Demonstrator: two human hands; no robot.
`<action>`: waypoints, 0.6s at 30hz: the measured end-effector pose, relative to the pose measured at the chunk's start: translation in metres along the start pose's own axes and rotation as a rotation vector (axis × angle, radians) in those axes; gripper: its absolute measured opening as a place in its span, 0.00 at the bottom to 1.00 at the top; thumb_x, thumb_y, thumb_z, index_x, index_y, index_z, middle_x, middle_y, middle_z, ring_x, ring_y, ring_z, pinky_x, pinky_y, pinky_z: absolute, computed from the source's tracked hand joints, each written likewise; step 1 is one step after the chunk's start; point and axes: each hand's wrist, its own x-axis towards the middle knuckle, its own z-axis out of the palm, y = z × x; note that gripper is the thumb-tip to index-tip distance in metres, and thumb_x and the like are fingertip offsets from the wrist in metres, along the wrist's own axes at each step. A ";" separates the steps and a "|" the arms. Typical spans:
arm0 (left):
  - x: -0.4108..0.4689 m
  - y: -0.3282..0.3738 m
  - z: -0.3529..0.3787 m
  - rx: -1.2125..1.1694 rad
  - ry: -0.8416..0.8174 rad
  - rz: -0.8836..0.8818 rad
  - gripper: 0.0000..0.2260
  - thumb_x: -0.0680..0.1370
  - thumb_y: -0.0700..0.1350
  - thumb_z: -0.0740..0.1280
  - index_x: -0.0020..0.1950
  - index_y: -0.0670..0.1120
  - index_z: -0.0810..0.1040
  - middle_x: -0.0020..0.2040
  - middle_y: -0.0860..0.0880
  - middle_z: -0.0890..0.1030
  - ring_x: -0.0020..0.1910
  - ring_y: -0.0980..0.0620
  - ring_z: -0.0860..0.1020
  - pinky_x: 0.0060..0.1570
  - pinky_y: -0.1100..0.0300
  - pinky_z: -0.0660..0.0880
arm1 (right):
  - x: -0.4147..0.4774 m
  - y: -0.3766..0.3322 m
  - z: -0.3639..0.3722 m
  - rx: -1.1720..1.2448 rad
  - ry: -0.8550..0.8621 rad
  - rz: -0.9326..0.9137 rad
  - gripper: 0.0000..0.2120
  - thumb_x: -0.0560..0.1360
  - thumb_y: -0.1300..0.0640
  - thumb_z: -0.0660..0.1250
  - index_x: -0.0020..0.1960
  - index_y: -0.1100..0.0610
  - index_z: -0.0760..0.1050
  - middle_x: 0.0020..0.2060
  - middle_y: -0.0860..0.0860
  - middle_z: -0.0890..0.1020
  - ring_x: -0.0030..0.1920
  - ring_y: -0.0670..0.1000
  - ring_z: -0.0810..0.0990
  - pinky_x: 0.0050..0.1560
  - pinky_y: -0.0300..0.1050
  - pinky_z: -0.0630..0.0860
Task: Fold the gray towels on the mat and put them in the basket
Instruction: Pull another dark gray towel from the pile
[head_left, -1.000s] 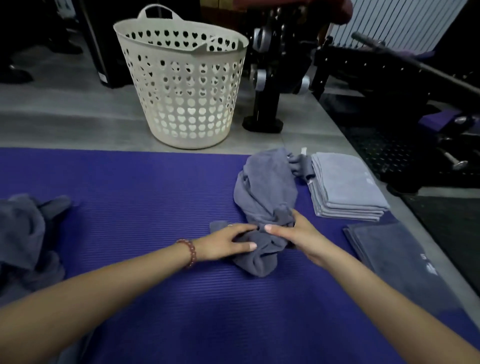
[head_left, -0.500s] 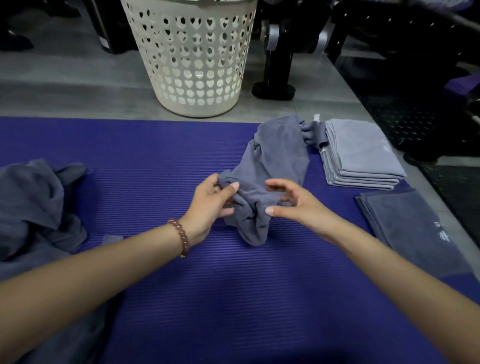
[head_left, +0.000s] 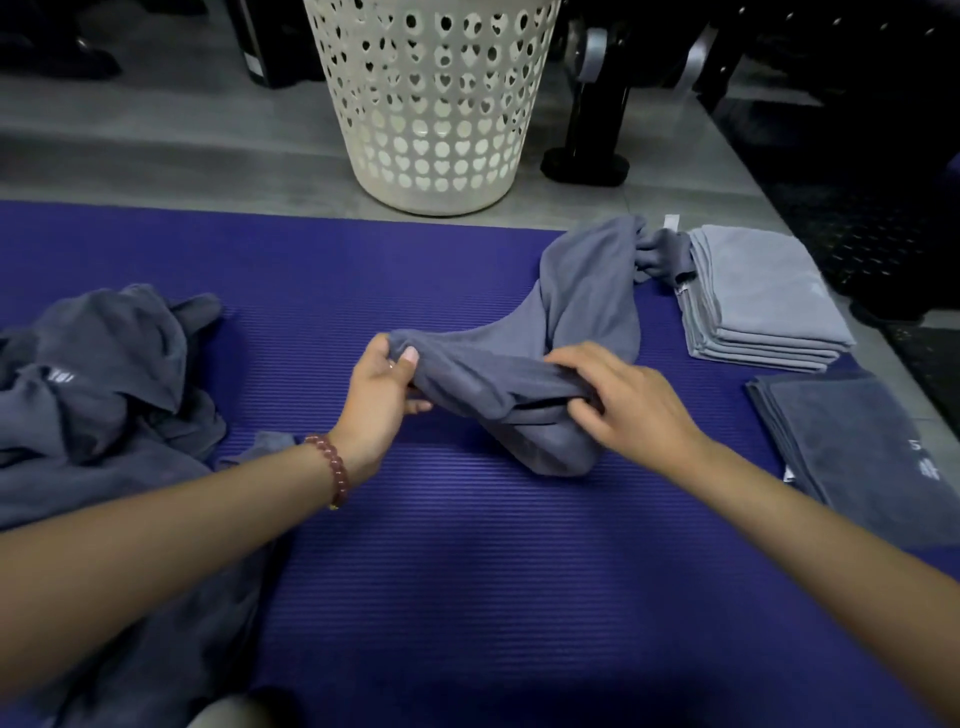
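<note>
The left hand (head_left: 382, 400) pinches one corner of the crumpled gray cloth towel (head_left: 519, 374) between its thumb and curled fingers. The right hand (head_left: 623, 402) grips the bunched edge to the right of that pinch, with its fingers curled into the fabric. The towel sags from both grips onto the purple ribbed foam mat (head_left: 467, 571). The white perforated plastic basket (head_left: 431, 104) stands beyond the grips. A stack of folded light gray towels (head_left: 763, 296) lies further right.
</note>
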 end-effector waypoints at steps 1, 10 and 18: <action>0.000 -0.006 -0.006 0.013 0.023 -0.011 0.09 0.83 0.39 0.54 0.46 0.50 0.69 0.43 0.52 0.77 0.39 0.58 0.76 0.31 0.69 0.74 | -0.004 -0.005 0.001 0.015 -0.001 -0.043 0.18 0.71 0.52 0.58 0.61 0.50 0.69 0.53 0.42 0.75 0.42 0.47 0.76 0.30 0.42 0.73; -0.026 -0.087 -0.054 0.727 -0.007 -0.180 0.22 0.76 0.49 0.68 0.67 0.44 0.69 0.64 0.39 0.65 0.65 0.42 0.66 0.67 0.57 0.61 | -0.084 -0.002 0.071 0.333 -0.592 0.196 0.29 0.73 0.39 0.62 0.68 0.53 0.66 0.64 0.49 0.69 0.64 0.49 0.71 0.66 0.48 0.68; -0.033 -0.099 -0.045 1.130 -0.550 -0.088 0.18 0.68 0.51 0.75 0.53 0.52 0.73 0.67 0.48 0.57 0.64 0.44 0.58 0.65 0.50 0.61 | -0.097 0.006 0.086 0.082 -0.428 0.273 0.17 0.72 0.56 0.70 0.60 0.52 0.74 0.57 0.53 0.70 0.58 0.54 0.69 0.59 0.50 0.70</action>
